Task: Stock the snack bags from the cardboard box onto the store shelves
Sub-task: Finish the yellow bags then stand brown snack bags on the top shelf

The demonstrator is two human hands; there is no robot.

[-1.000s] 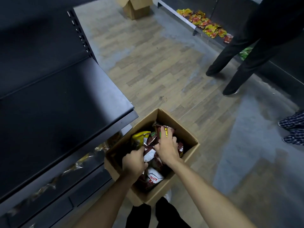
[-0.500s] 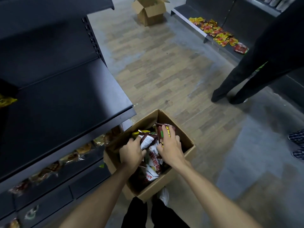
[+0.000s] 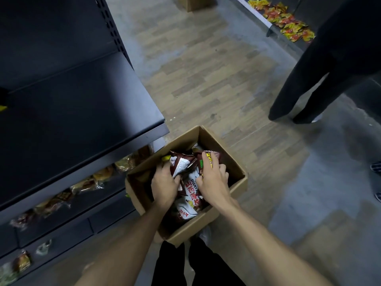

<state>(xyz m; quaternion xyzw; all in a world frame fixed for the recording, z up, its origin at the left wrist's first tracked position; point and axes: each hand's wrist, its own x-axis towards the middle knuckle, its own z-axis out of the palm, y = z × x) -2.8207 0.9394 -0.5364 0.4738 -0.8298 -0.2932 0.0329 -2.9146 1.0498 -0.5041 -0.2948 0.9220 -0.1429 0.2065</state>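
An open cardboard box [image 3: 233, 162] stands on the floor in front of me, holding several dark red and white snack bags [image 3: 190, 193]. Both my hands are inside it. My left hand [image 3: 165, 185] grips a dark red and white bag [image 3: 181, 165] at the box's left side. My right hand [image 3: 213, 178] is closed around a dark red bag with yellow lettering [image 3: 208, 159] that stands upright at the box's far side. The dark store shelf [image 3: 82, 112] to my left is bare on top.
Lower shelves [image 3: 82, 186] at left hold several wrapped snacks. Another person in black trousers [image 3: 305, 87] stands at right. A far shelf [image 3: 286, 21] carries yellow and red packets. A second cardboard box [image 3: 193, 4] sits at the top. Striped shoes [image 3: 376, 167] show at the right edge.
My left hand has moved up and forward in the box onto a red and white bag. The right hand keeps its hold on the upright bag. The other person stepped right.
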